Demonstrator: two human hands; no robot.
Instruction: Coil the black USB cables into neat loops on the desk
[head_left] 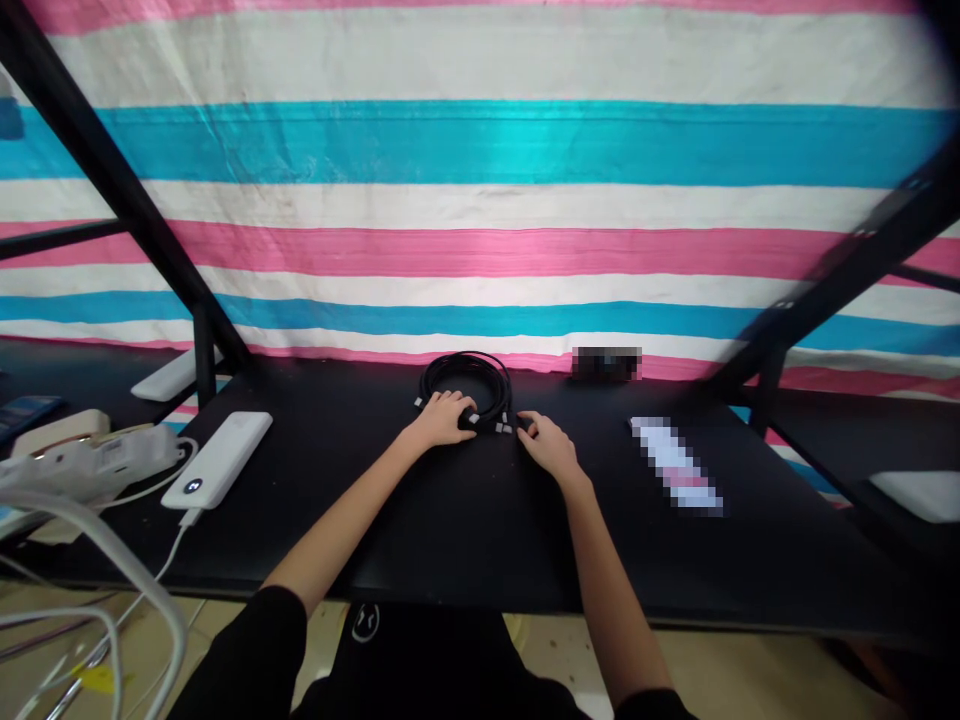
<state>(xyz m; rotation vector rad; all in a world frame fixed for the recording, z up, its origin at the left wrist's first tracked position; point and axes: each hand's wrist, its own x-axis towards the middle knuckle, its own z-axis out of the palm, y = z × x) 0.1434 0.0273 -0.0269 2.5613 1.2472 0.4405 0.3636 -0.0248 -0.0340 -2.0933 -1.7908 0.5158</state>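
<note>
A coil of black cable [501,372] lies near the back of the black table, with several pale metal plugs at its front and side. My left hand [444,420] is at the front left of the coil, thumb and fingers curled about a cable end whose plug shows between them. To the right of the loose plugs, my right hand [550,447] rests low over the table. Its thumb and fingertips come together around something small and dark, too small to make out.
A white power bank [217,460] with a white cable plugged in lies left, beside a white power strip [112,455]. A blurred-out phone-shaped object [675,465] lies right; a dark blurred object [606,363] is at the back. Black slanted frame bars [161,240] flank the striped sheet.
</note>
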